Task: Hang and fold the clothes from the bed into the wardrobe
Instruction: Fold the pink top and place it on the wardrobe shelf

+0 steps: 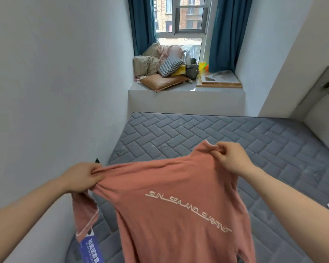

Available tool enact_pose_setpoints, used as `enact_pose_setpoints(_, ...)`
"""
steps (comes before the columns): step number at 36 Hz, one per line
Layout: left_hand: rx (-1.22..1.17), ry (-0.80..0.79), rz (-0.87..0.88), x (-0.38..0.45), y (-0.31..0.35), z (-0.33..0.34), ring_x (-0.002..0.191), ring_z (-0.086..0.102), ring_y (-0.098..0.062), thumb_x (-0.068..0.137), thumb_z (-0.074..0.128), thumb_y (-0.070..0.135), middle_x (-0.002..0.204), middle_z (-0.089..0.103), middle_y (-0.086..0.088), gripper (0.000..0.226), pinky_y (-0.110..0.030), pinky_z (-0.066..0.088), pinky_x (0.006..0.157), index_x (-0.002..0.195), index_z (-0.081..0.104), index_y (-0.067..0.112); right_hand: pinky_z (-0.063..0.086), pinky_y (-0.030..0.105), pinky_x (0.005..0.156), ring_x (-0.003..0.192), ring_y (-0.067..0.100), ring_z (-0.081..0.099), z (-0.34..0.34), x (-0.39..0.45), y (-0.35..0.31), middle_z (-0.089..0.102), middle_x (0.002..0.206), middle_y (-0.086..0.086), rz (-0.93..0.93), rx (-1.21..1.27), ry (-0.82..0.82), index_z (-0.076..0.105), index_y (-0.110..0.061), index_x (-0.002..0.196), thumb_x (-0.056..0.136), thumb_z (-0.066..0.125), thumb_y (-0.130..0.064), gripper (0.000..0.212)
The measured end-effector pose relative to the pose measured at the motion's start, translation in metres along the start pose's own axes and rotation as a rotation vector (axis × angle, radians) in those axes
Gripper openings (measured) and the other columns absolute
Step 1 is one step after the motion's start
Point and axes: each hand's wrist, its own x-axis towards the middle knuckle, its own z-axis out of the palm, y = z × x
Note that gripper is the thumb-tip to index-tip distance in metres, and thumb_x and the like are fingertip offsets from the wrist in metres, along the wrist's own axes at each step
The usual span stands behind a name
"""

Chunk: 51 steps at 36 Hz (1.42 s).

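A shirt (pixel 171 202) hangs above the mattress (pixel 235 137), window ledge (pixel 186 95) behind.

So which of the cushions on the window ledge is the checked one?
The checked cushion leans tilted on top of the tan cushion, which lies flat at the ledge's front. The floral bedding is bunched behind them.

Salmon-pink shirt (pixel 171 202), white lettering; grey quilted mattress (pixel 226 133); teal curtains (pixel 224 33).
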Motion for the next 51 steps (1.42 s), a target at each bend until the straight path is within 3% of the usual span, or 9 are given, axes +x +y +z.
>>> enact_pose_setpoints(6,0.176,-0.289,0.04,0.1,-0.042,0.072,0.084,0.06,-0.015,0.086,0.054,0.034,0.089,0.067,0.005,0.011,-0.028,0.041,0.069,0.082,0.052,0.023,0.037,0.035,0.06,0.078,0.025,0.06,0.111,0.065,0.033,0.052,0.063,-0.012,0.116,-0.148,-0.196,0.046,-0.026,0.065,0.092,0.069,-0.036,0.037)
enact_pose_setpoints(13,0.463,-0.18,0.077,0.252,-0.081,0.136,0.112,0.059,-0.016,0.091,0.045,0.036,0.109,0.062,0.007,0.014,-0.036,0.036,0.097,0.094,0.058,0.031,0.037,0.035,0.065,0.097,0.03,0.064,0.237,0.167,0.061,0.07,0.094,0.002,0.145,-0.221,-0.288,0.057,-0.026,0.08,0.098,0.059,-0.036,0.02)
enact_pose_setpoints(15,0.518,-0.119,0.023,0.295,-0.092,0.152,0.117,0.056,-0.019,0.092,0.046,0.036,0.118,0.058,0.004,0.024,-0.038,0.037,0.099,0.111,0.06,0.032,0.046,0.038,0.079,0.107,0.032,0.06,0.272,0.196,0.069,0.069,0.105,0.007,0.168,-0.205,-0.254,0.066,-0.026,0.098,0.097,0.06,-0.03,0.008)
enact_pose_setpoints(18,0.452,-0.049,-0.128,0.345,-0.107,0.192,0.127,0.049,-0.028,0.09,0.055,0.037,0.135,0.051,-0.006,0.048,-0.043,0.038,0.101,0.135,0.048,0.025,0.041,0.044,0.104,0.125,0.033,0.048,0.324,0.223,0.085,0.063,0.131,0.004,0.213,-0.15,-0.14,0.061,-0.022,0.131,0.091,0.069,-0.027,0.041)
enact_pose_setpoints(23,0.133,-0.099,-0.174,0.345,-0.109,0.293,0.127,0.05,-0.034,0.082,0.066,0.035,0.139,0.049,-0.012,0.059,-0.045,0.042,0.103,0.136,0.052,0.016,0.039,0.045,0.109,0.129,0.035,0.047,0.395,0.167,0.127,0.055,0.139,0.006,0.471,-0.064,-0.225,0.052,-0.017,0.139,0.092,0.066,-0.031,0.051)
enact_pose_setpoints(32,-0.132,-0.572,-0.423,0.26,-0.123,0.44,0.125,0.052,-0.027,0.086,0.06,0.051,0.139,0.041,-0.004,0.062,-0.04,0.048,0.097,0.137,0.044,0.019,0.045,0.039,0.098,0.118,0.032,0.056,0.457,-0.023,0.197,0.057,0.121,0.01,0.795,-0.038,-0.497,0.056,-0.012,0.133,0.086,0.075,-0.022,0.052)
enact_pose_setpoints(42,-0.717,-0.046,-0.915,0.379,-0.154,0.454,0.128,0.051,-0.04,0.075,0.081,0.049,0.148,0.043,-0.02,0.097,-0.047,0.045,0.106,0.146,0.035,0.0,0.047,0.036,0.098,0.108,0.015,0.057,0.535,0.014,0.178,0.045,0.121,-0.009,0.551,0.148,-0.396,0.055,-0.031,0.128,0.084,0.077,-0.02,0.051)
enact_pose_setpoints(47,-1.119,0.155,-1.17,0.434,-0.165,0.455,0.097,0.061,-0.024,0.061,0.086,0.061,0.136,0.052,-0.008,0.117,-0.035,0.059,0.068,0.149,0.034,0.005,0.043,0.034,0.104,0.118,0.016,0.05,0.579,0.036,0.162,0.04,0.126,-0.008,0.502,0.151,-0.479,0.05,-0.031,0.136,0.085,0.074,-0.032,0.056)
enact_pose_setpoints(51,-1.183,0.293,-1.25,0.462,-0.183,0.455,0.089,0.063,-0.02,0.048,0.089,0.066,0.137,0.055,-0.006,0.128,-0.035,0.062,0.077,0.15,0.034,0.009,0.037,0.033,0.109,0.124,0.022,0.043,0.597,0.038,0.16,0.033,0.133,-0.005,0.507,0.083,-0.516,0.044,-0.034,0.139,0.078,0.075,-0.039,0.069)
